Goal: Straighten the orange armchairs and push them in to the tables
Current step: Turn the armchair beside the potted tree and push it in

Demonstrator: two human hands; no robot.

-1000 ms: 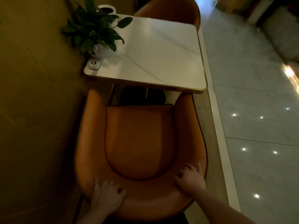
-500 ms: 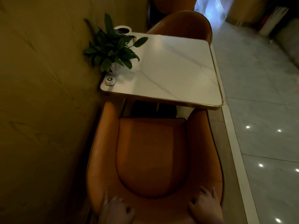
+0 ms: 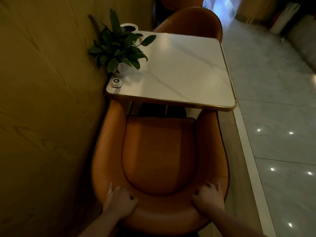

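An orange armchair (image 3: 159,151) stands right below me, its open front facing a white marble table (image 3: 184,72) with a gold rim. The tips of its arms reach under the table's near edge. My left hand (image 3: 119,200) grips the top of the chair's backrest on the left, fingers curled over the rim. My right hand (image 3: 209,197) grips the same backrest on the right. A second orange armchair (image 3: 193,23) sits at the table's far side, its back towards the far end of the room.
A yellow wall (image 3: 47,108) runs close along the chair's left side. On the table stand a potted green plant (image 3: 119,50), a small white call button (image 3: 116,82) and a white cup (image 3: 129,27). Glossy tiled floor (image 3: 277,125) lies to the right, beyond a low step.
The chair has slid forward towards the table, its arms now reaching the table's near edge. Both hands stayed on the backrest, and the view tilted up.
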